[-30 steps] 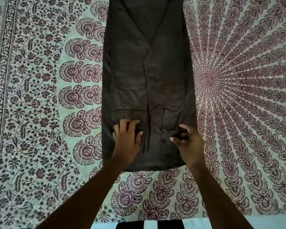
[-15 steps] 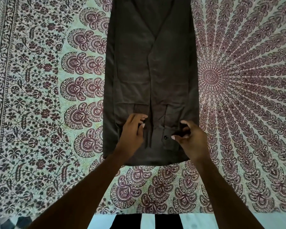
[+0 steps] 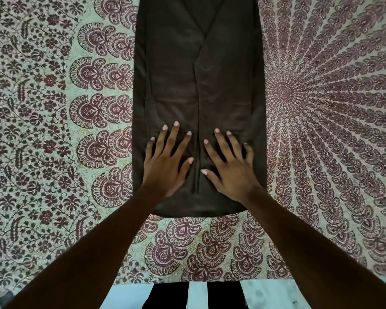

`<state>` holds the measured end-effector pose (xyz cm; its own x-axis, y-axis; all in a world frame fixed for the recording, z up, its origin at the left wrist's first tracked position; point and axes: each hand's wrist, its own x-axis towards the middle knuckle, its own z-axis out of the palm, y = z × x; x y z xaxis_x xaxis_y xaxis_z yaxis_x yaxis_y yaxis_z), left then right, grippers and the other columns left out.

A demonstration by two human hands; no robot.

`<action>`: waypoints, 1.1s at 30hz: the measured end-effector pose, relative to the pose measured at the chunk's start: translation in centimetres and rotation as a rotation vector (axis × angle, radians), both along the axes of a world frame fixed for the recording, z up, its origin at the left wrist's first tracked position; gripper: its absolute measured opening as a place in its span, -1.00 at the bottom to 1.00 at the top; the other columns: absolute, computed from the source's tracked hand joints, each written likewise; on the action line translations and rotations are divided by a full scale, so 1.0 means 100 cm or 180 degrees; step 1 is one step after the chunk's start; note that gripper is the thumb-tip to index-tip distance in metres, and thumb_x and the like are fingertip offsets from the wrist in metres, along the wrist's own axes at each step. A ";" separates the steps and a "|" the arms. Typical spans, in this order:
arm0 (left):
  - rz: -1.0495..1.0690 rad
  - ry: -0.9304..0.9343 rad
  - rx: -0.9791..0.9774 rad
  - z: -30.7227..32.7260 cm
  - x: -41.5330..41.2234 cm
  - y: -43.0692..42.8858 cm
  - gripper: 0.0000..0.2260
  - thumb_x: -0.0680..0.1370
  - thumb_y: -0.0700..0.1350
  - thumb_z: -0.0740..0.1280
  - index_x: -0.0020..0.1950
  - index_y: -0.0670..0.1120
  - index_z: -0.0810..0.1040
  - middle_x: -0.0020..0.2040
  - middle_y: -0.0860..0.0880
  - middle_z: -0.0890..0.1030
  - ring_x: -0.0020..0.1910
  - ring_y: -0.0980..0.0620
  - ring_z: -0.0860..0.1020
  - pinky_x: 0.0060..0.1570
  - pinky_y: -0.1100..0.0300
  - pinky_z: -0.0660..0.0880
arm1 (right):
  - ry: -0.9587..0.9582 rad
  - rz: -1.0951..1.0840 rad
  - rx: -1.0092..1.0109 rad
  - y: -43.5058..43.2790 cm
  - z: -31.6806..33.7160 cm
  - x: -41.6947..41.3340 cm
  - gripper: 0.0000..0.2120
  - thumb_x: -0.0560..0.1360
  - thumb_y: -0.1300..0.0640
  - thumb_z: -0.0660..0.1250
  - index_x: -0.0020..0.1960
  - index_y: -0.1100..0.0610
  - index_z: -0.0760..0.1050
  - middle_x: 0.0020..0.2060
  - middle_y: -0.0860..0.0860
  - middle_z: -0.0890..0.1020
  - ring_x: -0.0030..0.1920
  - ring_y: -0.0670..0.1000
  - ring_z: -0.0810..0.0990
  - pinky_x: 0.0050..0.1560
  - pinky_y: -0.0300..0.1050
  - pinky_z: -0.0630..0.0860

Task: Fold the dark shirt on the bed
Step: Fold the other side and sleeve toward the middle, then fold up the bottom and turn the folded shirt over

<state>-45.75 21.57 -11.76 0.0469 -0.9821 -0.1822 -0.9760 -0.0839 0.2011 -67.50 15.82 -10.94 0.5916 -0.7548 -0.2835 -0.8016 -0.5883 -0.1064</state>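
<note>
Dark shirt [image 3: 198, 85] lies as a long narrow strip down the centre of the frame, top end cut off by the upper edge, near end rounded off just above lower centre. Both sides look already folded inward, meeting at a seam line running down the middle; the fabric is too dark to tell sleeve from body. Left hand [image 3: 165, 161] flat on the strip left of that seam, fingers spread wide and straight, holding nothing. Right hand [image 3: 230, 166] mirrors it right of the seam, also splayed flat, gripping nothing. Likely reason: pressing the inward folds down and smoothing the lower end so the layers stay put before a lengthwise fold. Both palms sit near the near edge, thumbs almost meeting at the seam. Patterned bedspread [image 3: 54, 130] shows on both sides and below the strip, so there's open room left, right and toward the bed's near edge [image 3: 143, 283] at frame bottom.
</note>
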 end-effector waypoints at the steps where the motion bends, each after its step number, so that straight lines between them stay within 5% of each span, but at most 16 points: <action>1: -0.0018 0.0031 0.0031 0.001 0.001 -0.001 -0.42 0.68 0.25 0.06 0.68 0.16 0.05 0.72 0.00 -0.08 0.69 -0.11 -0.04 0.57 -0.23 0.09 | 0.0053 0.0000 0.0037 0.001 0.002 -0.001 -0.30 0.62 -0.37 -0.01 0.67 -0.10 0.04 0.68 0.05 -0.05 0.66 0.17 0.00 0.45 0.38 0.12; 5: -0.0359 0.0752 0.0005 0.017 0.022 -0.006 -0.52 0.70 0.13 0.10 0.63 0.09 0.25 0.71 -0.02 0.02 0.67 -0.16 0.05 0.53 -0.26 0.20 | -0.0039 0.0086 0.0181 0.001 0.019 -0.010 -0.38 0.64 -0.34 -0.03 0.64 -0.14 0.11 0.68 0.03 0.00 0.65 0.17 0.02 0.44 0.38 0.18; 7: -0.0606 0.0919 -0.0154 0.027 0.048 -0.004 -0.54 0.64 -0.12 0.21 0.56 -0.04 0.36 0.66 -0.12 0.17 0.59 -0.23 0.21 0.49 -0.26 0.31 | -0.0302 0.0103 0.0017 -0.005 0.028 -0.023 -0.43 0.63 -0.13 0.22 0.61 -0.12 0.21 0.66 0.04 0.10 0.62 0.18 0.12 0.38 0.37 0.24; 9: -0.0838 0.0702 -0.0123 0.035 0.078 0.001 -0.41 0.46 -0.26 0.36 0.50 -0.10 0.41 0.59 -0.19 0.28 0.50 -0.27 0.34 0.44 -0.27 0.39 | -0.0296 0.0184 -0.0101 -0.013 0.035 -0.046 -0.14 0.35 0.13 0.53 0.58 -0.06 0.26 0.64 0.04 0.17 0.57 0.20 0.19 0.33 0.38 0.25; 11: -0.1234 0.0240 0.0077 0.040 0.108 0.009 -0.19 0.27 -0.26 0.58 0.51 -0.07 0.42 0.58 -0.18 0.32 0.50 -0.27 0.36 0.43 -0.26 0.37 | 0.0039 0.0535 -0.0172 -0.023 0.037 -0.074 0.10 0.11 0.21 0.63 0.58 -0.03 0.25 0.63 0.04 0.21 0.53 0.20 0.24 0.31 0.32 0.24; 15: -0.1931 -0.0313 0.0542 0.039 0.143 0.020 0.05 0.21 -0.17 0.63 0.64 0.07 0.23 0.69 -0.01 0.13 0.62 -0.07 0.13 0.48 -0.22 0.24 | 0.0485 0.1414 -0.0163 -0.039 0.037 -0.112 0.13 0.14 0.16 0.53 0.64 -0.04 0.14 0.65 0.05 0.18 0.53 0.22 0.31 0.28 0.35 0.30; 20: -0.2484 -0.0423 0.0362 0.031 0.142 -0.001 -0.06 0.34 -0.09 0.54 0.66 0.04 0.19 0.63 0.08 0.25 0.59 -0.02 0.20 0.43 -0.17 0.28 | 0.0491 0.2068 -0.0225 -0.056 0.037 -0.101 0.03 0.24 0.14 0.48 0.64 -0.08 0.16 0.66 0.03 0.11 0.61 0.18 0.22 0.32 0.37 0.25; 24: -0.2685 -0.0393 0.0009 0.027 0.134 -0.018 -0.46 0.47 -0.10 0.35 0.48 0.02 0.48 0.45 -0.03 0.54 0.44 -0.17 0.47 0.39 -0.13 0.29 | 0.0092 0.2412 -0.0166 -0.062 0.022 -0.085 -0.28 0.42 0.11 0.42 0.56 -0.09 0.34 0.61 0.03 0.29 0.57 0.08 0.32 0.36 0.33 0.23; 28: -0.2275 0.0424 -0.0196 0.033 0.116 -0.030 -0.65 0.46 -0.22 0.25 0.22 -0.06 0.62 0.23 -0.14 0.63 0.23 -0.18 0.56 0.21 -0.09 0.50 | -0.0669 0.2165 -0.0302 -0.063 0.012 -0.072 -0.62 0.46 0.20 0.32 0.26 -0.02 0.53 0.34 0.03 0.61 0.31 0.07 0.58 0.28 0.17 0.24; 33: -0.0901 0.2017 0.0050 0.043 0.115 -0.065 -0.62 0.42 -0.51 0.25 0.09 -0.17 0.66 0.05 -0.03 0.67 0.11 0.21 0.62 0.13 0.29 0.50 | -0.1272 0.0742 0.0301 -0.069 0.032 -0.059 -0.41 0.28 0.24 0.40 0.29 -0.01 0.49 0.16 0.04 0.66 0.22 0.05 0.55 0.31 0.09 0.19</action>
